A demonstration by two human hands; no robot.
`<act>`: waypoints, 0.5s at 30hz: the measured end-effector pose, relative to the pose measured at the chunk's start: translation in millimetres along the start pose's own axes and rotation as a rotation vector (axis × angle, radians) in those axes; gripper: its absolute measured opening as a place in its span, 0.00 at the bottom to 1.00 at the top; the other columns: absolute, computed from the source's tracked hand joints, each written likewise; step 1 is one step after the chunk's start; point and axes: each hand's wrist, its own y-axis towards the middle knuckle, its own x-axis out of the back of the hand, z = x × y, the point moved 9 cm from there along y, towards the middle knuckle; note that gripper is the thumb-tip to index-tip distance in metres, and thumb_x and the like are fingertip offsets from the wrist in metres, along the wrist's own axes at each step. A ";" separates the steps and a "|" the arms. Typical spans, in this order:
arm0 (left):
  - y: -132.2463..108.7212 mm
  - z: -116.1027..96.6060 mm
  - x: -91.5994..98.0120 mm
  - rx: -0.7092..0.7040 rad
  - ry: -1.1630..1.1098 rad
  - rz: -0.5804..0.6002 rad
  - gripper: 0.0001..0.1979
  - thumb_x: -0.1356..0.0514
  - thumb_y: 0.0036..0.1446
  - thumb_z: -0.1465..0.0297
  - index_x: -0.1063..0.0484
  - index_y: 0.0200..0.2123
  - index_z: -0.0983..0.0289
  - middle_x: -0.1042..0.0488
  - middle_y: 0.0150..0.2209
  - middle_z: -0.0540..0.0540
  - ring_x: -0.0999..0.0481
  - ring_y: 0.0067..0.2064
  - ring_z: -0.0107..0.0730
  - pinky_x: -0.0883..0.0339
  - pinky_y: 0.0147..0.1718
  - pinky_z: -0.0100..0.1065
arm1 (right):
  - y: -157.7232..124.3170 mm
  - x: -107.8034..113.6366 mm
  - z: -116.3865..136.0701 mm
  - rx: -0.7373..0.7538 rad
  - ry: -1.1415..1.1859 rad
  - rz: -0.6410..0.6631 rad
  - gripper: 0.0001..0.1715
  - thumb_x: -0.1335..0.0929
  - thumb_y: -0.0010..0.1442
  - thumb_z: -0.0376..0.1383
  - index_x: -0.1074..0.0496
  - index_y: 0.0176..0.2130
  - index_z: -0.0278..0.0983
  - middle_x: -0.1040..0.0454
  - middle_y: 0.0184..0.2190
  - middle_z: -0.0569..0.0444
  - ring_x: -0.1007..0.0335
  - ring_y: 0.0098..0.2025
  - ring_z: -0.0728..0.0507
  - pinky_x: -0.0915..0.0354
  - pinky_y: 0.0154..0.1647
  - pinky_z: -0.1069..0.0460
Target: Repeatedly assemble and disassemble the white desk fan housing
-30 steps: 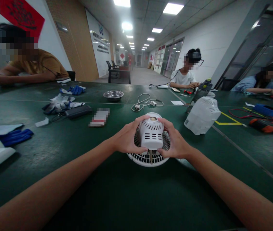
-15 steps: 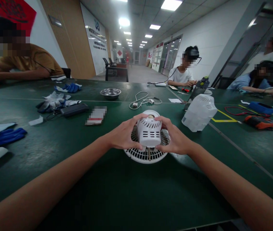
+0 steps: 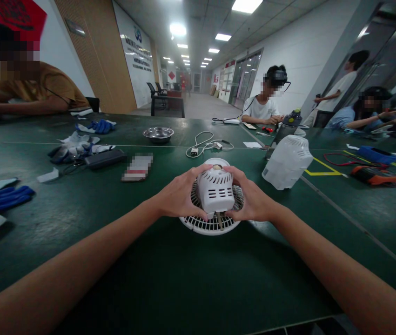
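A small white fan lies face down on the green table (image 3: 184, 279). Its round grille (image 3: 209, 226) rests on the table and its slotted white motor housing (image 3: 216, 191) points up. My left hand (image 3: 179, 195) is wrapped round the housing's left side. My right hand (image 3: 251, 201) is wrapped round its right side. Both thumbs reach over the top of the housing. A short stem shows below the housing between my hands.
A white plastic fan cover (image 3: 286, 161) lies to the right. Behind are a white cable (image 3: 206, 145), a steel bowl (image 3: 158, 134), a black case (image 3: 104, 158), gloves (image 3: 4, 197) and an orange tool (image 3: 374, 176). Several people sit around the table.
My hands keep their grip on the housing and have turned it slightly. The view has shifted a little, and a standing person has come into sight at the far right.
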 end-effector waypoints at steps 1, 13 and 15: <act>-0.8 2.9 0.4 0.017 0.010 -0.015 0.61 0.27 0.42 0.47 0.57 0.72 0.54 0.42 0.70 0.65 0.35 0.65 0.65 0.40 0.62 0.61 | -0.5 1.9 -1.8 -0.001 -0.003 -0.003 0.68 0.22 0.48 0.43 0.61 0.72 0.50 0.43 0.70 0.45 0.33 0.63 0.28 0.35 0.63 0.32; -26.1 68.2 3.2 0.496 -0.122 -0.164 0.32 0.52 0.69 0.51 0.41 0.69 0.60 0.25 0.59 0.63 0.22 0.54 0.52 0.30 0.53 0.52 | -9.9 23.0 -28.8 -0.071 0.172 -0.089 0.55 0.30 0.59 0.46 0.61 0.74 0.51 0.36 0.67 0.47 0.34 0.64 0.27 0.39 0.64 0.26; -26.0 69.6 1.7 0.508 -0.139 -0.149 0.32 0.52 0.68 0.50 0.40 0.68 0.61 0.24 0.58 0.64 0.20 0.51 0.51 0.29 0.50 0.51 | -8.2 17.9 -24.7 -0.106 0.058 -0.080 0.63 0.26 0.55 0.50 0.63 0.74 0.49 0.40 0.69 0.44 0.38 0.66 0.24 0.42 0.65 0.25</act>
